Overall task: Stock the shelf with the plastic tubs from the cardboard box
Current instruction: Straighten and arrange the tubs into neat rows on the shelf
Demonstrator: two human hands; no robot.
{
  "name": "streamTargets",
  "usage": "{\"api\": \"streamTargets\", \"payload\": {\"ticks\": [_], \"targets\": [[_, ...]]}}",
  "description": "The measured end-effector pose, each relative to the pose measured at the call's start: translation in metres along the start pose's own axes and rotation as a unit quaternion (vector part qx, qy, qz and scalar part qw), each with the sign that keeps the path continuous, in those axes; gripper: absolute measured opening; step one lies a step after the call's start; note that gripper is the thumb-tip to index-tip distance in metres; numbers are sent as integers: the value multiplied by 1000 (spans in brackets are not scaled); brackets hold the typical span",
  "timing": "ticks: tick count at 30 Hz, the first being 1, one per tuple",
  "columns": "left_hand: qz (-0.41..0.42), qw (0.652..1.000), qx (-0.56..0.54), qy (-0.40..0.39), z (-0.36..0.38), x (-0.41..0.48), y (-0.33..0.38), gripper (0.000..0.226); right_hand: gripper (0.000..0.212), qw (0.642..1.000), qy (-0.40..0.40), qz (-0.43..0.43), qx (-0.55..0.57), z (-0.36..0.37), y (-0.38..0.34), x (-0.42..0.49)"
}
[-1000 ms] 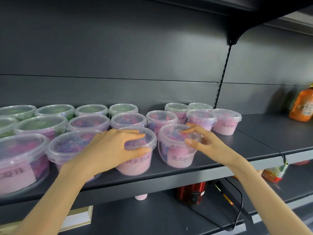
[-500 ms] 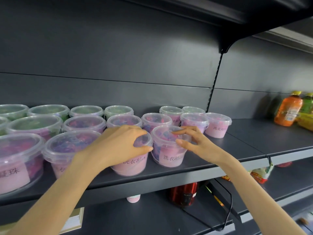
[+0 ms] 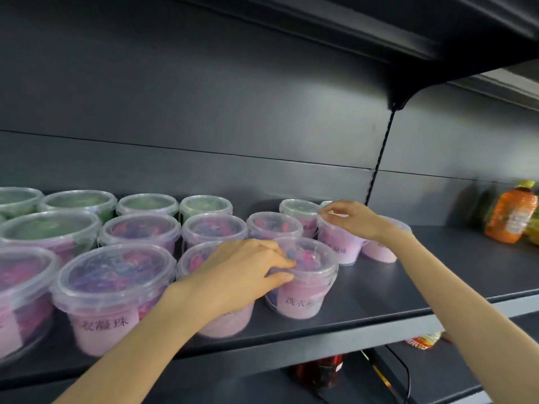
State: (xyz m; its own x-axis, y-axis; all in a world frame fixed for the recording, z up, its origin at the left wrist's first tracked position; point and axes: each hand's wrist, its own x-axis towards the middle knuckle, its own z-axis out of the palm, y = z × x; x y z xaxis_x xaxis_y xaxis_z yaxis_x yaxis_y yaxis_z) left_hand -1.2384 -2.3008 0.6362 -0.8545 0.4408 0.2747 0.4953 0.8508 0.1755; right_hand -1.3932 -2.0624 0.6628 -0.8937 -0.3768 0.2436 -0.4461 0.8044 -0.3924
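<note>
My left hand [image 3: 248, 266] pinches the lid rim of the front tub [image 3: 303, 301], at 5 o'clock in my view | my right hand [image 3: 354, 220] pinches the lid rim of the next tub [image 3: 338, 246], at 1 o'clock from the first | both stand upright on the dark shelf [image 3: 379, 295]

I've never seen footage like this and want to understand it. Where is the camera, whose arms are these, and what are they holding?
No machine here: a person wears a wide-angle camera on the head, so you look along their own bare arms. The dark shelf carries rows of clear lidded tubs, pink-labelled in front, green-filled tubs at the back left. The left hand pinches the rim of the front tub near the shelf edge. The right hand holds the rim of a second-row tub farther back. An orange bottle stands at far right.
</note>
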Motion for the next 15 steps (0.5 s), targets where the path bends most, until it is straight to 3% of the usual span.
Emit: {"api": "streamTargets", "payload": {"ticks": [2,10,15], "targets": [[-1,1000,-2,2,-2,1,0,35,25,997,-18,11,-76,8,15,30],[-8,1000,-12,8,-3,1,-1,34,43,977,-143,-13,-157,28,23,91],[-3,1000,1,22,-3,0,1,35,42,980,-144,-73,-115,37,18,103]]}}
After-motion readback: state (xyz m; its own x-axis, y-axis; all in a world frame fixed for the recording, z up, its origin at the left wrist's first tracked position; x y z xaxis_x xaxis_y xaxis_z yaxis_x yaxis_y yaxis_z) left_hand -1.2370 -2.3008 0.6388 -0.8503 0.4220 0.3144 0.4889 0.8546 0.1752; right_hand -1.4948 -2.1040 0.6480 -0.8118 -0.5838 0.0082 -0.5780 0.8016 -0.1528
